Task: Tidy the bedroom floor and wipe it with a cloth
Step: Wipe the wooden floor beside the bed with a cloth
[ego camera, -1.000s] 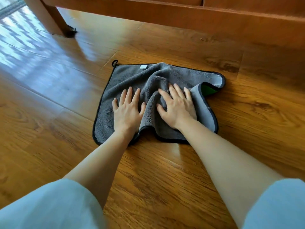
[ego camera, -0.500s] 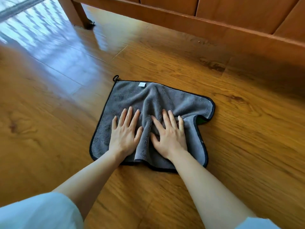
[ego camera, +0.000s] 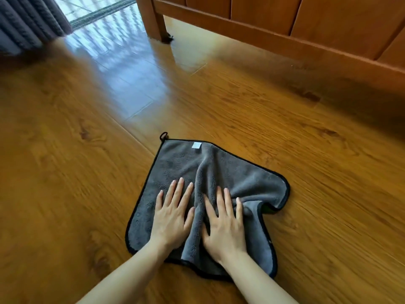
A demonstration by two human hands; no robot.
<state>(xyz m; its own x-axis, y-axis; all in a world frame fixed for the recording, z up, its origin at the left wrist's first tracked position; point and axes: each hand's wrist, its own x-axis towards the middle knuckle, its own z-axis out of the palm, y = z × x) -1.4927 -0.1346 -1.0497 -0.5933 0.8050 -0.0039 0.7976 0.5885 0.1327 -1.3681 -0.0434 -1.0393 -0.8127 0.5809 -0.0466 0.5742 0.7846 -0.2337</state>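
Grey cloth (ego camera: 210, 189) lay bunched on the wooden floor (ego camera: 317, 172), well short of the bed frame (ego camera: 285, 38). Left hand (ego camera: 171, 218) and right hand (ego camera: 225, 224) pressed flat on it, fingers straight, gripping nothing. Wiping seemed under way; the next stroke would likely need steady downward pressure while sliding.

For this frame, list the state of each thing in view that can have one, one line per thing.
grey cloth: spread on the floor, bunched in a ridge down the middle, right corner folded over.
left hand: flat, fingers straight, pressing the cloth.
right hand: flat, fingers straight, pressing the cloth.
wooden floor: glossy, reflecting window light.
curtain: hanging to the floor.
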